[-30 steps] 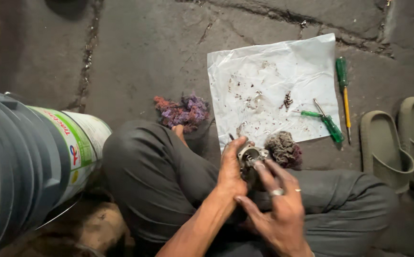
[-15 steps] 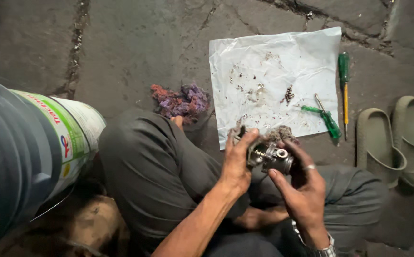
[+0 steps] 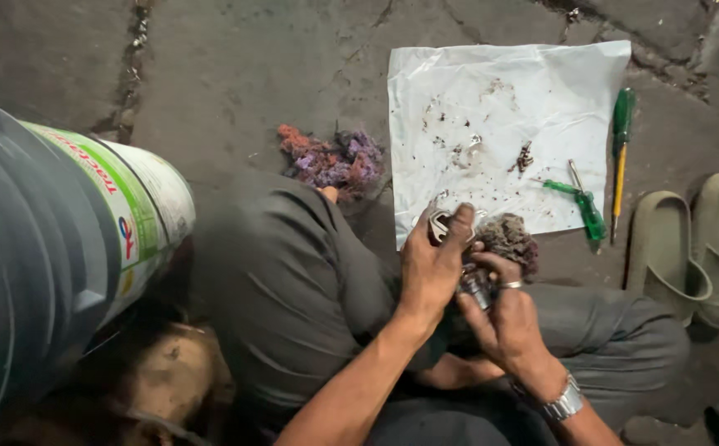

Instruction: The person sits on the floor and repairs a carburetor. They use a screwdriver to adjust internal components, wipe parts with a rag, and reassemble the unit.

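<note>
Floor: cracked grey concrete, I'm seated on it, grey trousers filling the lower frame.
Sheet: white plastic sheet (image 3: 533, 99) spread ahead of me, flecked with dirt and small bits.
Left hand: left hand (image 3: 432, 263) clenched around a small metal part (image 3: 475, 285), thumb up over its top near the sheet's near edge.
Right hand: right hand (image 3: 504, 318) gripping the same part from below, ring on one finger, watch on the wrist.
Part: sits between both hands just above my knee; mostly covered by fingers, so I can't tell its exact shape, looks like a dirty metal fitting.
Rag: dark wad of cotton waste (image 3: 510, 238) touching the right-hand fingers, at the sheet's lower edge.
Second wad: purple-red cotton waste (image 3: 335, 158) on the floor left of the sheet, beside my knee.
Tools: green-handled screwdriver (image 3: 621, 161) just off the sheet's right edge; smaller green tool (image 3: 583, 202) lying on the sheet's corner.
Sandals: pair of grey-green sandals (image 3: 690, 244) at far right.
Left side: large cylinder (image 3: 62, 239), dark body with a white-and-green band, lying next to my leg.
</note>
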A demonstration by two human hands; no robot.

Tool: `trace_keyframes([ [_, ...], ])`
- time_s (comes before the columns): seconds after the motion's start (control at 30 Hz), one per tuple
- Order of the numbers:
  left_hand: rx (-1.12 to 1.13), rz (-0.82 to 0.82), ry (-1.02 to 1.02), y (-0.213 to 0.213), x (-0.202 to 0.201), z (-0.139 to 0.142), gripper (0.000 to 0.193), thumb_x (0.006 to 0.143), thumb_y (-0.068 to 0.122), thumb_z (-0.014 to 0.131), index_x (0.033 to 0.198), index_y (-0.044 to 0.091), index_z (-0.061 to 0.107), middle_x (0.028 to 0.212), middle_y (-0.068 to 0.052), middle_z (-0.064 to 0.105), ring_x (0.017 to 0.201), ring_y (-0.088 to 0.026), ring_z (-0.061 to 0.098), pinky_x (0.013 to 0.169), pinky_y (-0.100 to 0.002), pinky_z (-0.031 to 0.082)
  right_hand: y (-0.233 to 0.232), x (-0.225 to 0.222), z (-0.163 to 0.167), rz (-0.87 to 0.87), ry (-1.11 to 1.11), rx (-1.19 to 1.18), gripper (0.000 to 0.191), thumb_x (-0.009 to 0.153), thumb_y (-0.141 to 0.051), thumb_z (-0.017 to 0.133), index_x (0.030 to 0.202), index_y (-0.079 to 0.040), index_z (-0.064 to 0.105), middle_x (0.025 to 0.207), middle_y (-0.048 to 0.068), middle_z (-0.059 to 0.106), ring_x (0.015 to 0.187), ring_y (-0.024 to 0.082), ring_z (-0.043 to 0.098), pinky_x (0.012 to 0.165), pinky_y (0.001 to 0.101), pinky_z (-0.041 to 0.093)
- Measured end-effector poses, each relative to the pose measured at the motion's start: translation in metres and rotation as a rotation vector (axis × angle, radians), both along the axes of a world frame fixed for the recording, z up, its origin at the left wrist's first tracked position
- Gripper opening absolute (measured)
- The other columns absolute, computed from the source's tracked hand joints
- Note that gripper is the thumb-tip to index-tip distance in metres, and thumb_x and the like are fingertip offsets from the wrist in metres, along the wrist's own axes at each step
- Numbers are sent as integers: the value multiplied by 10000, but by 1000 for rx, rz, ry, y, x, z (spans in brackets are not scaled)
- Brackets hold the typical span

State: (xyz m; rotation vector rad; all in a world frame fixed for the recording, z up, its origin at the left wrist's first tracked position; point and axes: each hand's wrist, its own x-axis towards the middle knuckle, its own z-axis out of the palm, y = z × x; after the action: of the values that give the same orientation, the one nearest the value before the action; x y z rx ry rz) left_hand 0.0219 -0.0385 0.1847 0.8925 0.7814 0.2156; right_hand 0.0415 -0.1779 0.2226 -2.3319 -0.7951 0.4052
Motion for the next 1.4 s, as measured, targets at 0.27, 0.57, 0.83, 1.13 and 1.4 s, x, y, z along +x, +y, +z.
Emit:
trace_keyframes([
  [0.27,35,-165,155,8,0,-7,678,994,588,535,1209,-43,661,1038,-198,693,958,-282,623,845,-397,508,2,22,-5,209,-295,-93,801,797,-193,826,1387,-30,309,1200,208,638,901,378,707,702,417,570],
  [0.57,69,-171,362,17,0,-9,676,966,585,467,1295,15,620,1145,-241,716,1092,-376,694,917,-439,516,28,30,0,285,-205,-205,740,822,-238,810,1371,-79,341,807,161,662,641,363,665,549,466,520],
  [0.83,110,-159,404,29,-4,8,676,987,593,438,1150,-19,674,1017,-267,738,981,-394,704,865,-464,515,39,45,2,425,-119,-81,746,854,-153,761,1408,-78,267,773,135,616,580,322,613,516,422,487],
  [1.13,74,-71,371,35,-4,17,645,1011,546,417,1159,-34,656,1039,-234,727,980,-347,677,879,-427,494,48,54,4,508,-78,-194,842,868,-151,769,1450,56,197,729,149,596,486,324,539,473,467,443],
  [1.4,-90,34,217,35,-11,14,737,1023,594,340,1365,-22,553,1291,-165,651,1159,-243,600,995,-371,457,59,56,9,479,8,-84,695,847,-199,762,1350,5,329,925,203,685,585,383,635,505,457,511],
])
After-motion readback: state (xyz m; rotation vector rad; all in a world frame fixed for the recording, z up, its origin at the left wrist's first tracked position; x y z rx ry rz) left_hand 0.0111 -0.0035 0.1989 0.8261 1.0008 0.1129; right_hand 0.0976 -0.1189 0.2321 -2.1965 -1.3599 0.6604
